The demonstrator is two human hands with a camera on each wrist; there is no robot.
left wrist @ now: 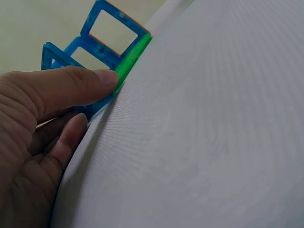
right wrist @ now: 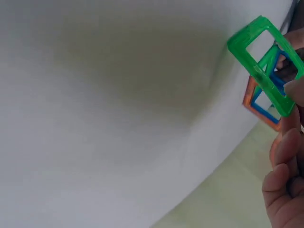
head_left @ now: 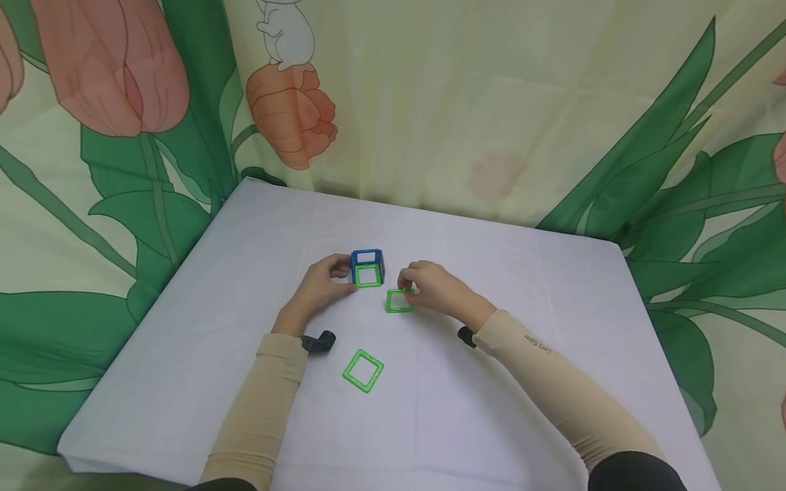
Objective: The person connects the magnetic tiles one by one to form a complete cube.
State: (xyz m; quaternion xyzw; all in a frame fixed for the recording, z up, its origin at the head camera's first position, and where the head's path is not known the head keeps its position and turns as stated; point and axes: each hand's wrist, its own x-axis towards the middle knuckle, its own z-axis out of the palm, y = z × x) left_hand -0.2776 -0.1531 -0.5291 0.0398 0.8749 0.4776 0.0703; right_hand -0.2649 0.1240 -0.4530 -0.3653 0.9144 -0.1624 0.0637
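Observation:
A small box of see-through square magnetic tiles (head_left: pixel 367 264), blue with green at the bottom, stands on the table. My left hand (head_left: pixel 319 283) holds it from the left. In the left wrist view the thumb presses the green tile (left wrist: pixel 134 57) at its base, while the other fingers bend beside a blue wall. Just right of the box, my right hand (head_left: pixel 436 290) pinches a green square magnetic tile (head_left: pixel 399 310) by its right side. In the right wrist view an orange tile (right wrist: pixel 261 114) shows on the box, partly hidden behind the held tile.
Nearer the front of the white-covered table (head_left: pixel 491 409), a loose green square tile (head_left: pixel 355 382) lies flat between the forearms. A curtain (head_left: pixel 430 102) printed with tulips and a rabbit hangs behind the table's back edge.

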